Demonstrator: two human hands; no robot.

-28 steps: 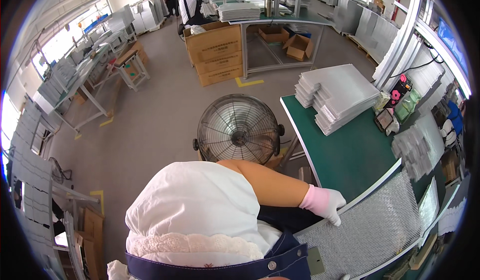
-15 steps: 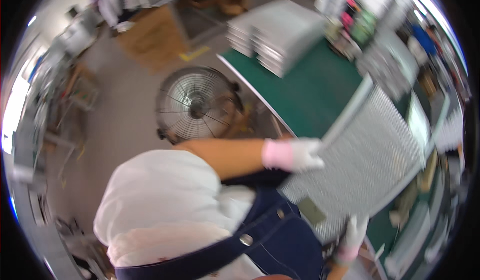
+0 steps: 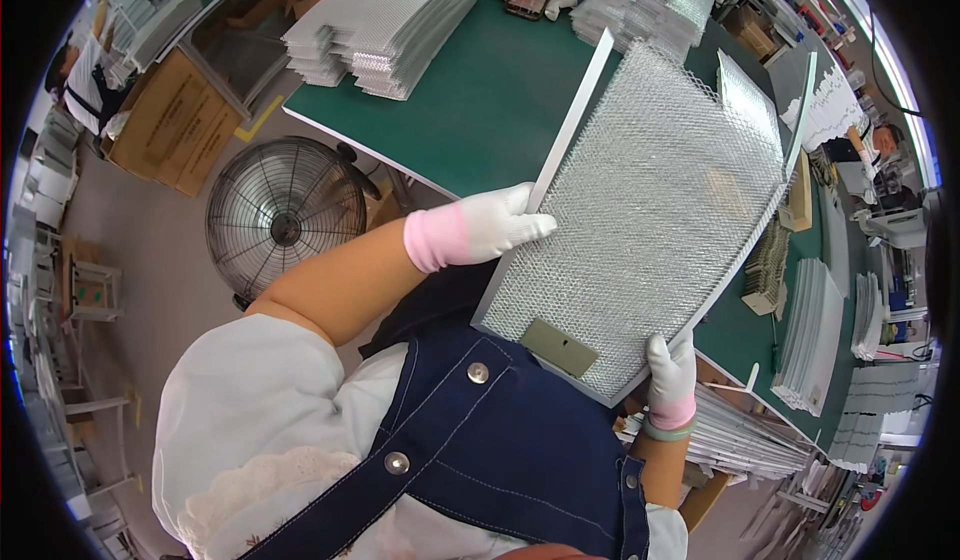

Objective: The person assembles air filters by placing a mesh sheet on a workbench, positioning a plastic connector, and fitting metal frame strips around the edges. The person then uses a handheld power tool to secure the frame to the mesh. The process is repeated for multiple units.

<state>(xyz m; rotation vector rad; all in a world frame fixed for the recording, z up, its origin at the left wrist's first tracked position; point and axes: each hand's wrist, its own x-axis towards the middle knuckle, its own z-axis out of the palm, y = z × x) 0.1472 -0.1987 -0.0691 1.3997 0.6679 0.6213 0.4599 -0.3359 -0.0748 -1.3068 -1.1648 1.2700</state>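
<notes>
A: Biggest first. What is there?

B: The bench (image 3: 455,135), green-topped, spreading from 11 to 1 o'clock.

A: After that?

B: Some stacked brown cartons (image 3: 172,125) at 10 o'clock, then the framed mesh panel (image 3: 640,210). It lies tilted at 2 to 3 o'clock, covering part of the bench from this angle. Its near end reaches past the bench edge to the navy apron (image 3: 500,440). Whether its far end rests on anything, I can't tell.

A: And next?

B: A round black fan (image 3: 285,222) at 9 o'clock, just off the bench's edge. A stack of mesh sheets (image 3: 400,15) sits on the bench at 11 o'clock, and a smaller mesh pile (image 3: 640,5) at 1 o'clock.

A: The hands?

B: Both gloved in white and pink. The left hand (image 3: 485,228) is at the panel's 9 o'clock, its grip clamped on the left rail (image 3: 573,115), thumb over the mesh. The right hand (image 3: 672,372) is at the panel's 5 to 6 o'clock, its grip closed around the frame edge, thumb on top.

A: Anything smaller?

B: An olive plate (image 3: 558,348) with a small dark slot, lying against the mesh at the panel's 7 o'clock, between the hands. Smallest, a pale green band (image 3: 668,430) around the right wrist.
</notes>
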